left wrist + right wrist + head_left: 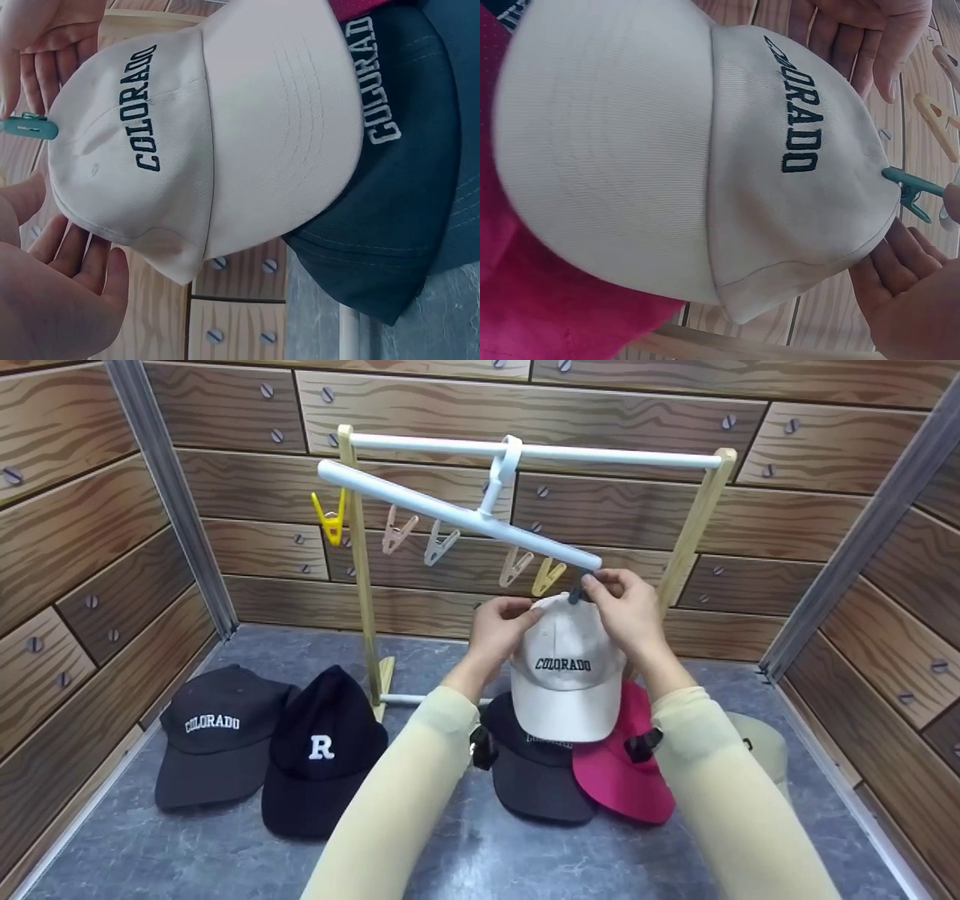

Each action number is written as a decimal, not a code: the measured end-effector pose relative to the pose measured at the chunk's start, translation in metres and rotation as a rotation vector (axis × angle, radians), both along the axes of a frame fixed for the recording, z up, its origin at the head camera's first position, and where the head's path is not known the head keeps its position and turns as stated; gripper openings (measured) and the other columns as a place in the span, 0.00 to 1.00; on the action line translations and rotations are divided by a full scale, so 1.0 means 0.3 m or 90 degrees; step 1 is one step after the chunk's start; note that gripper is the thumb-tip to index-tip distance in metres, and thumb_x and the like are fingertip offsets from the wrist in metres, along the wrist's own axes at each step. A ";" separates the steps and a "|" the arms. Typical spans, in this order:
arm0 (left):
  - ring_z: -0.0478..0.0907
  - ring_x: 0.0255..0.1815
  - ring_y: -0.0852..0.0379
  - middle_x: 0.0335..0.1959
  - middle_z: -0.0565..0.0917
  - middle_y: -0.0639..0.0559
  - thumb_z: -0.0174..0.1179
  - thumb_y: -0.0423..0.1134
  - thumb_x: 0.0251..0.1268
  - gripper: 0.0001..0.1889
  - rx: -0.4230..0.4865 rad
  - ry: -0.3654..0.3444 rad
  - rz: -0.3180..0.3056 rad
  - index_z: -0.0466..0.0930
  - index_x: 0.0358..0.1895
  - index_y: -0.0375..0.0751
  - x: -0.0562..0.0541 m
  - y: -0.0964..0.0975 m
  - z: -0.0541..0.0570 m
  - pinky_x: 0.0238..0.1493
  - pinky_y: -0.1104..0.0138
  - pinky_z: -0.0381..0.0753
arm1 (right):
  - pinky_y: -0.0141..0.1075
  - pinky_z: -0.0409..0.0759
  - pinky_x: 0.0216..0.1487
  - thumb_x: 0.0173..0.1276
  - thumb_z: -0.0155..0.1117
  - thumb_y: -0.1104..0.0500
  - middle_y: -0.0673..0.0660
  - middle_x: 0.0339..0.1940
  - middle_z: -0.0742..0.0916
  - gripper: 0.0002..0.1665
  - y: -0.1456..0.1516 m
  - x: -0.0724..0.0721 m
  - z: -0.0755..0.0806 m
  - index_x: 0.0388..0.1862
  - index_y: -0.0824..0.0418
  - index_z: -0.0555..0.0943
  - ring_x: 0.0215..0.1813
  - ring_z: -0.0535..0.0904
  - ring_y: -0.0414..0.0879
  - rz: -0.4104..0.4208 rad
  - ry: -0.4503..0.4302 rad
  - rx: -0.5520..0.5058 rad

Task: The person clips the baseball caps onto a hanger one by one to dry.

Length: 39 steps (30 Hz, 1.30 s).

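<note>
A white baseball cap (566,641) with dark COLORADO lettering hangs brim down from a dark green clothespin (911,184), which grips the top of its crown. That clip is at the low right end of a white hanger (457,515). My right hand (630,607) pinches the clip's upper end between thumb and index finger, its other fingers behind the cap. On the cap's left side, my left hand (499,630) has loosely bent fingers (71,247) behind the crown's edge, with the thumb apart from them.
The hanger hooks over a rack's white bar (615,454) and tilts down to the right. Several other clips, including a yellow one (330,521), dangle from it. Below are a dark cap (536,787), a pink cap (630,795), a grey cap (214,765), an R cap (322,780) and a beige cap (761,739).
</note>
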<state>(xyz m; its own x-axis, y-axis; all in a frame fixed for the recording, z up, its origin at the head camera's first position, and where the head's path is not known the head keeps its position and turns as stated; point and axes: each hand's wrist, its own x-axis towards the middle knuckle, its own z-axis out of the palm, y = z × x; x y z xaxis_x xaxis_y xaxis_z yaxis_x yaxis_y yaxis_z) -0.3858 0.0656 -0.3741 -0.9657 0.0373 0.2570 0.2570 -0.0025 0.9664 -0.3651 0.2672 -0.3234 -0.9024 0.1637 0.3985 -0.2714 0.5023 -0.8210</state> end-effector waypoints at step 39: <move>0.84 0.66 0.36 0.60 0.87 0.31 0.74 0.36 0.73 0.23 -0.032 0.017 -0.023 0.84 0.63 0.23 0.116 -0.109 -0.271 0.69 0.54 0.83 | 0.60 0.69 0.79 0.74 0.78 0.59 0.73 0.71 0.82 0.35 -0.004 0.199 -0.294 0.71 0.76 0.77 0.75 0.76 0.68 -0.042 0.275 0.146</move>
<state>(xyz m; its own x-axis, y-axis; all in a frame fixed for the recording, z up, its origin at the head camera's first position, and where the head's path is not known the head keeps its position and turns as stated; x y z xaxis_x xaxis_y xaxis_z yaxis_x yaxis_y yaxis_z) -0.3510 0.0328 -0.4555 -0.9564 0.0850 0.2794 0.2831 0.0358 0.9584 -0.3053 0.2661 -0.4117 -0.6375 0.0789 0.7664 -0.5239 0.6850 -0.5063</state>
